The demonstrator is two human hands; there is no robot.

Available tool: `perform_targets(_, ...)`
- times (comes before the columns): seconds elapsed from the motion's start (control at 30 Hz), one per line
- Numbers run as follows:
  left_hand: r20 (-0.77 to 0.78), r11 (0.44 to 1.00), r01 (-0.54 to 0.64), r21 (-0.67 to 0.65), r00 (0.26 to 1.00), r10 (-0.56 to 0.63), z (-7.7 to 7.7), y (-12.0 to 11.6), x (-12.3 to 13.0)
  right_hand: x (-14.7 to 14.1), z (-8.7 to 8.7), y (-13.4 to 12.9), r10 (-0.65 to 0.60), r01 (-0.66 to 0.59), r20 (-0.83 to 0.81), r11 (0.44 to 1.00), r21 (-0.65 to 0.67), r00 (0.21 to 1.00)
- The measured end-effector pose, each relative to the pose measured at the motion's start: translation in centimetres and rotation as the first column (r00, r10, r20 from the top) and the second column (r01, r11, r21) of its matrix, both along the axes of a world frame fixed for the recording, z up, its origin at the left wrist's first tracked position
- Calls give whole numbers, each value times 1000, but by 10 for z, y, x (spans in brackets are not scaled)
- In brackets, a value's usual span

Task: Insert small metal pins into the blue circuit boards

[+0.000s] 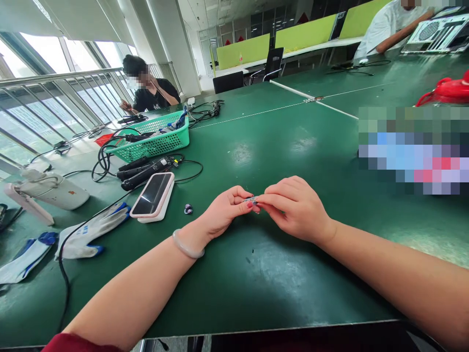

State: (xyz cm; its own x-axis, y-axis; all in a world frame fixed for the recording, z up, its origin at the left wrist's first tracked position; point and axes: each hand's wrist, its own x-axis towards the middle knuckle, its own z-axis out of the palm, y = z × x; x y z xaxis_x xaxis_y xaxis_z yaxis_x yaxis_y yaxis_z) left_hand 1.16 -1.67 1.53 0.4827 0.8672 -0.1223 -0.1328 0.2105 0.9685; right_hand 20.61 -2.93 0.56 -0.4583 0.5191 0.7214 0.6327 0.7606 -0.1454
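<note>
Both hands meet above the green table (234, 274), near its middle. My left hand (229, 210) is closed in a pinch on a small silvery object (251, 199), whose exact kind is too small to tell. My right hand (298, 210) touches the same object from the right, its thumb and fingers pressed together on it. A pale bangle (186, 245) circles my left wrist. Left of my left hand, a small dark round item (188, 209) lies on the table beside a pink-edged phone (153, 195), which rests on a white object.
At the left are a green basket (157, 142) of cables, black devices (146, 171), white-and-blue gloves (91, 232) and a white device (54, 188). A red object (449, 92) and a computer case (437, 32) stand right. Two people sit across the table.
</note>
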Motion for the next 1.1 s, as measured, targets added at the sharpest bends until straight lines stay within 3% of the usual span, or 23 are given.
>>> perform_targets(0.07,-44,999,-33,39,998,35,-2,2,-1,2,1,2,-3,6,50,999,-42,999)
perform_targets(0.13,-161,990,-82,113,982,100,-6,4,-2,5,-1,5,-14,30,88,984,-174,996)
perform_targets(0.23,-371,963,-94,254,910,186,-10,6,-3,7,-7,11,-16,75,147,913,-402,989)
perform_targets(0.33,-459,948,-48,315,867,196,-13,7,-4,5,-10,12,0,95,188,863,-496,982)
perform_targets(0.43,-488,942,-16,334,852,188,-14,7,-4,-1,-11,10,7,110,223,856,-505,975)
perform_targets(0.73,-518,928,8,371,832,200,-14,7,-3,-7,-17,17,25,120,376,926,-359,926)
perform_targets(0.9,-546,924,27,381,814,201,-13,6,-3,-2,-8,14,-74,133,167,916,-377,983)
perform_targets(1.0,-550,925,48,377,815,182,-15,5,-4,-3,-4,10,-6,24,53,936,-352,999)
perform_targets(1.1,-552,921,76,382,818,162,-16,5,-4,-6,-6,9,61,-27,94,945,-326,994)
